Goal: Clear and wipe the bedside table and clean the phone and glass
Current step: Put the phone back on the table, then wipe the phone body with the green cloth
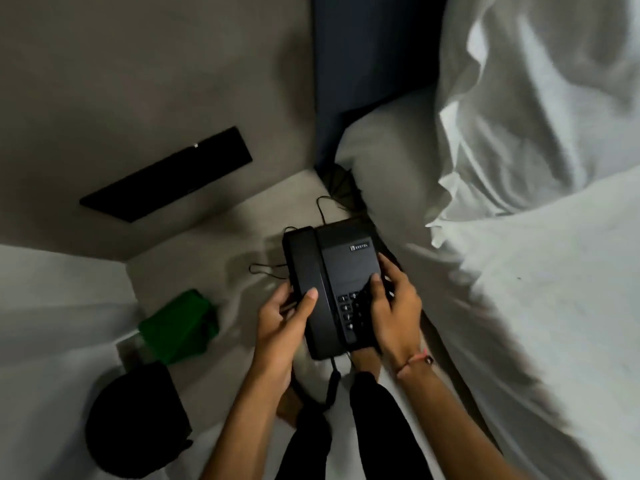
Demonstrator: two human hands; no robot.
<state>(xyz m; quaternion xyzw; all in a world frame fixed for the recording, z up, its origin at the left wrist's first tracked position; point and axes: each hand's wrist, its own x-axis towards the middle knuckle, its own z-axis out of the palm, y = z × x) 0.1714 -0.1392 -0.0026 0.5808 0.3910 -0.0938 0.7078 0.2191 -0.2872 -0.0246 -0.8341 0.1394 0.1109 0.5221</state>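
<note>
A black desk phone (337, 268) with its handset resting on the cradle is held in the air in front of me by both hands. My left hand (280, 327) grips the handset side, thumb on top. My right hand (393, 306) holds the keypad side, fingers lying over the buttons. A thin black cord (323, 206) runs from the phone's back towards the corner, and a coiled cord (334, 379) hangs from its near end. No glass and no table top can be made out.
A bed with white sheets (519, 306) and pillows (536, 98) fills the right. A green cloth-like object (180, 323) and a round black thing (135, 420) lie at lower left on the pale floor (207, 237). A black panel (166, 174) is on the grey wall.
</note>
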